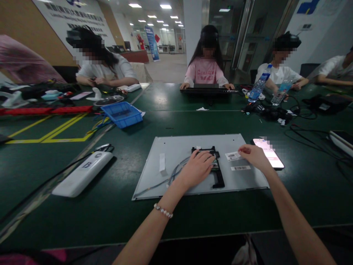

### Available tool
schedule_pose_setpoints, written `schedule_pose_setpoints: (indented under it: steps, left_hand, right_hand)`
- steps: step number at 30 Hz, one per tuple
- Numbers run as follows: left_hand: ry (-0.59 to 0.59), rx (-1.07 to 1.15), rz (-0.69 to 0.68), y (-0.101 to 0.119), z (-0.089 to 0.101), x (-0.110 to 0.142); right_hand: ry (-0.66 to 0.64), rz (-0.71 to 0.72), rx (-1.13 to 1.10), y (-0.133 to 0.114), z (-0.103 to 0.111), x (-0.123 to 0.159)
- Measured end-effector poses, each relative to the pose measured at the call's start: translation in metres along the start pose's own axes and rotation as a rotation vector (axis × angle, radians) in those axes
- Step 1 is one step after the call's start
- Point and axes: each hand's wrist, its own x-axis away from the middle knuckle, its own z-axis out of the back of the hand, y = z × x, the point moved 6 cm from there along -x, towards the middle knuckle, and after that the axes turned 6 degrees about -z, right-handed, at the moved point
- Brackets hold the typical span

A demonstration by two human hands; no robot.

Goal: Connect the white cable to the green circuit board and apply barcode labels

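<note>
A pale grey flat metal panel (pixel 176 147), like the back of a display, lies on the table in front of me. My left hand (pixel 200 165) rests with outstretched fingers over a black plastic bracket (pixel 220 176) and a green circuit board (pixel 214 164), partly hiding both. Grey cables (pixel 176 170) run from under this hand to the panel's left corner. At the right, my right hand (pixel 252 156) has thumb and finger pinched at the upper right corner of a white printed label (pixel 233 156). Below that is a barcode sticker (pixel 240 168). A blank white strip (pixel 162 163) sits further left.
A lit phone (pixel 268 152) lies beside the panel's right edge. To the left are a white power bank (pixel 84 175) with a cable and a blue plastic tray (pixel 122 115). Bottles (pixel 259 84) and black cables stand across the table, where several people sit.
</note>
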Motion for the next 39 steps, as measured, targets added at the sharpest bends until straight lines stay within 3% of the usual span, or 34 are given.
schedule_pose_setpoints:
  steps: [4,8,11,17,22,33,39]
  left_hand:
    - [-0.003,0.004,-0.013,0.002,0.000,-0.001]
    - [-0.002,0.008,-0.028,0.006,0.000,-0.001]
    - [-0.002,0.010,-0.041,0.009,0.000,-0.002]
    - [-0.001,0.015,-0.054,0.012,0.000,-0.003]
    - [-0.023,0.021,-0.084,0.016,-0.002,-0.004]
    - [-0.016,0.047,-0.103,0.018,-0.004,-0.006]
    - [-0.006,0.063,-0.087,0.019,-0.002,-0.005]
  right_hand:
    - [-0.185,-0.063,-0.263,-0.011,-0.023,0.012]
    - [-0.351,-0.054,-0.358,-0.024,-0.050,0.022]
    - [-0.412,-0.030,-0.393,-0.028,-0.058,0.025]
    - [-0.340,0.004,-0.366,-0.033,-0.050,0.024]
    - [-0.350,0.124,-0.316,-0.042,-0.057,0.028]
    - [-0.143,0.365,0.026,-0.068,-0.045,0.038]
    - [-0.123,0.390,0.037,-0.064,-0.044,0.035]
